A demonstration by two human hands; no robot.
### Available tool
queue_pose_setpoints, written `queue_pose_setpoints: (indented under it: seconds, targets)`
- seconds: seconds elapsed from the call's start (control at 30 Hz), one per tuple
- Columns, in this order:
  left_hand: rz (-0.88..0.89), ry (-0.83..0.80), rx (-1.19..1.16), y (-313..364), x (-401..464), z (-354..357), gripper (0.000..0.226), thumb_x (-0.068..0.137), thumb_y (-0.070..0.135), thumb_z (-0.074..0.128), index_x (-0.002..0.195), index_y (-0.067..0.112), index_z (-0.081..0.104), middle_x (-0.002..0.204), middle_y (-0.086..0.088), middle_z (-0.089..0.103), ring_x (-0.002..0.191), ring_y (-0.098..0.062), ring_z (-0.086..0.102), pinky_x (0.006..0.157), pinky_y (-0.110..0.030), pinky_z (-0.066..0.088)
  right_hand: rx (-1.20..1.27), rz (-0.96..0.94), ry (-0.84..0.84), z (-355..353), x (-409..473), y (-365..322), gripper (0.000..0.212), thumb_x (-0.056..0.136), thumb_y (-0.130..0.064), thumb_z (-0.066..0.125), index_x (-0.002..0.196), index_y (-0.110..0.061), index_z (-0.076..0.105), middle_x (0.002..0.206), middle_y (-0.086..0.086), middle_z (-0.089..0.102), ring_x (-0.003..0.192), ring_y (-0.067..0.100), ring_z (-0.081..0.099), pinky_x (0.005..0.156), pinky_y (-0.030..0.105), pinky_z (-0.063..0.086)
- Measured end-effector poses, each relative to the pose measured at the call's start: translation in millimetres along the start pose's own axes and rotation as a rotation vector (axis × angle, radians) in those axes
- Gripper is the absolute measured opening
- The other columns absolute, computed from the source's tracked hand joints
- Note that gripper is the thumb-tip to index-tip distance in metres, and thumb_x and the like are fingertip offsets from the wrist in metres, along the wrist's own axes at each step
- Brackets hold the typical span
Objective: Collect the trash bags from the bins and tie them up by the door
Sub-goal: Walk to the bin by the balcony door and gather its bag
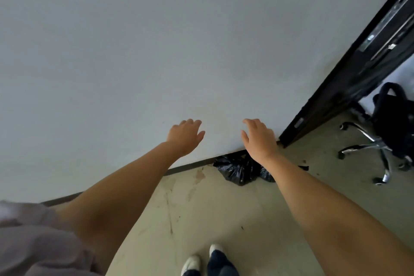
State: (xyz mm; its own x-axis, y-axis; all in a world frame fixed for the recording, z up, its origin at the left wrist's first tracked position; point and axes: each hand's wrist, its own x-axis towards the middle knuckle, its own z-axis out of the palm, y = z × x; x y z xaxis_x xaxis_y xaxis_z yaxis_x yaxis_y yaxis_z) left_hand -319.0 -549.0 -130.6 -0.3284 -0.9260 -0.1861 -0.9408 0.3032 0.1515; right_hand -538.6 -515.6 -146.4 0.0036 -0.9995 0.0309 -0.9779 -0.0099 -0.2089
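Black trash bags (237, 169) lie bunched on the floor against the white wall, just left of the black door frame (342, 78). My right forearm crosses in front of them and hides part of them. My left hand (184, 135) and my right hand (259, 138) are both stretched out in front of me, above the bags, with relaxed fingers and nothing in them. Whether they touch the wall cannot be told.
The white wall (156, 51) fills most of the view, with a dark skirting strip at its foot. A black office chair (389, 127) on a chrome wheeled base stands beyond the doorway at the right. My feet (201, 262) in white shoes stand on the stained floor.
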Motion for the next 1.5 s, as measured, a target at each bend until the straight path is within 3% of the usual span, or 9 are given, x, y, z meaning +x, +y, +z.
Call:
queue_pose_setpoints:
  seconds: [0.2,0.43,0.67,0.9,1.13,1.5]
  targets:
    - [-0.324,0.086,-0.070,-72.2,-91.6,-12.7,0.046,0.100,0.039,0.031,0.140,0.016,0.039,0.136,-0.007,0.051,0.122,-0.025,0.051,0.097,-0.039,0.044,-0.024,-0.304,-0.111,4.6,5.7,-89.2,0.040,0.099,-0.030,0.036,0.135,-0.013,0.042,0.132,0.009,0.052,0.116,0.026,0.054,0.096,0.039,0.041]
    - [-0.752,0.157,-0.132,-149.2,-257.5,-0.2,0.046,0.101,0.038,0.031,0.141,0.015,0.037,0.137,-0.009,0.050,0.123,-0.026,0.050,0.096,-0.041,0.045,-0.007,-0.762,-0.200,27.3,-25.5,-243.3,0.040,0.100,-0.030,0.033,0.134,-0.013,0.044,0.133,0.008,0.052,0.116,0.025,0.054,0.097,0.039,0.039]
    - [-1.174,0.259,-0.190,-212.8,-447.7,21.9,0.045,0.099,0.040,0.035,0.136,0.016,0.041,0.132,-0.010,0.051,0.123,-0.029,0.050,0.090,-0.044,0.048,-0.018,-1.177,-0.300,58.1,-112.2,-433.8,0.040,0.100,-0.029,0.032,0.135,-0.014,0.044,0.134,0.008,0.051,0.117,0.027,0.052,0.096,0.040,0.038]
    - [-1.509,0.332,-0.199,-287.3,-634.1,41.9,0.043,0.098,0.041,0.036,0.134,0.018,0.043,0.132,-0.008,0.052,0.123,-0.027,0.050,0.090,-0.042,0.047,0.013,-1.467,-0.354,93.8,-236.1,-634.6,0.039,0.099,-0.033,0.034,0.132,-0.014,0.045,0.133,0.008,0.050,0.119,0.028,0.050,0.096,0.040,0.036]
    - [-1.697,0.330,-0.208,-359.8,-793.3,41.6,0.046,0.099,0.041,0.034,0.140,0.019,0.038,0.138,-0.007,0.049,0.126,-0.026,0.049,0.095,-0.040,0.045,0.063,-1.649,-0.412,106.9,-362.5,-811.8,0.037,0.099,-0.033,0.034,0.129,-0.015,0.047,0.129,0.009,0.051,0.118,0.028,0.050,0.097,0.041,0.034]
    - [-1.848,0.374,-0.279,-518.6,-951.5,62.7,0.046,0.099,0.041,0.034,0.138,0.017,0.040,0.139,-0.007,0.049,0.126,-0.027,0.049,0.097,-0.040,0.043,-0.138,-1.778,-0.570,167.6,-477.6,-1043.3,0.040,0.099,-0.041,0.031,0.125,-0.015,0.046,0.133,0.012,0.047,0.124,0.031,0.046,0.101,0.048,0.035]
